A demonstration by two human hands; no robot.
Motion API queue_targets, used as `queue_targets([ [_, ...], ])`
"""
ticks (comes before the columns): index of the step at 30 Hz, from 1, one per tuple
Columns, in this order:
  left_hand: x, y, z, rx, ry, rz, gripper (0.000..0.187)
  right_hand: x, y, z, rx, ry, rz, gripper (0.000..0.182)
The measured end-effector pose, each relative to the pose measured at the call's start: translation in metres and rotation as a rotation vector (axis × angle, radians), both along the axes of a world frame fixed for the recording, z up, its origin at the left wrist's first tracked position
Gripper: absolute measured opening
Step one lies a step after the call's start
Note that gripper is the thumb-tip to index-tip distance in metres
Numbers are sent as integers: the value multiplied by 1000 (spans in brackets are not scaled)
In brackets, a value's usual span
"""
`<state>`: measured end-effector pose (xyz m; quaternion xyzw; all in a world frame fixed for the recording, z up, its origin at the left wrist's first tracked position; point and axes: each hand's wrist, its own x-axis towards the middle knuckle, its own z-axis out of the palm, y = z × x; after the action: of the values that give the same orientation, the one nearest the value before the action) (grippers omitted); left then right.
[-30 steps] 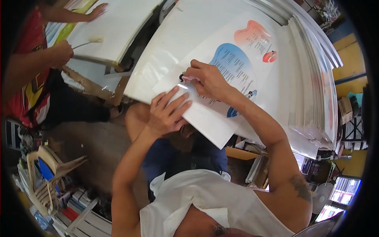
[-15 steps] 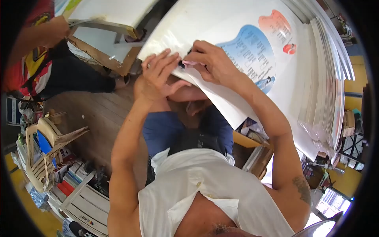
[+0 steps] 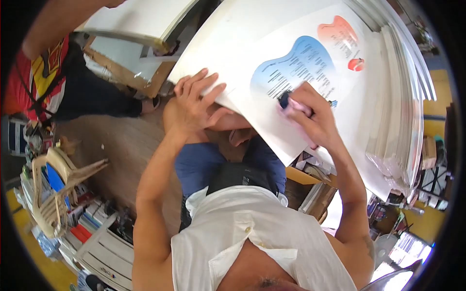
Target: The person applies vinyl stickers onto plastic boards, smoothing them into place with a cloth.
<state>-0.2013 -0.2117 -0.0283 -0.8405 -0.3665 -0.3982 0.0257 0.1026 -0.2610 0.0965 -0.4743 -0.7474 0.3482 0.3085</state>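
Observation:
A large white sheet (image 3: 228, 53) with a printed blue shape (image 3: 303, 60) and a smaller red shape (image 3: 335, 34) lies in front of me. My left hand (image 3: 196, 104) rests with spread fingers at the sheet's near left edge and holds nothing. My right hand (image 3: 313, 114) is closed around a pink cloth (image 3: 302, 110) with a dark piece at its tip, over the lower part of the blue print. What the dark piece is cannot be made out.
Stacked sheets (image 3: 395, 106) stand on the right. Another person (image 3: 43, 77) is at the upper left beside a white board (image 3: 136, 19). A beige plastic chair (image 3: 53, 189) and a white slatted piece (image 3: 109, 250) are at the lower left.
My right hand has moved right and toward me from the sheet's edge onto the print, carrying the pink cloth. My left hand has barely moved. The other person's arm has moved up.

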Motion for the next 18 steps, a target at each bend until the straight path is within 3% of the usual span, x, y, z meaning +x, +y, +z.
queue_targets([
  [3,0,-6,7,-50,105,-2,49,-37,22,-39,113,40,-103,25],
  [5,0,-6,3,-23,134,-1,45,-64,30,-59,268,-158,-120,24],
  [7,0,-2,-1,31,82,-31,34,-77,37,-55,484,-314,33,21],
  [9,-5,0,-12,36,96,-52,39,-71,38,-50,460,-330,92,20],
  [13,-8,-3,-15,37,143,-25,37,-12,100,-54,434,-457,12,22],
  [15,-8,-2,-16,45,146,-7,35,42,151,-67,486,-310,-215,14],
  [18,-11,0,-21,87,155,-7,35,148,232,-77,524,-599,-373,18],
])
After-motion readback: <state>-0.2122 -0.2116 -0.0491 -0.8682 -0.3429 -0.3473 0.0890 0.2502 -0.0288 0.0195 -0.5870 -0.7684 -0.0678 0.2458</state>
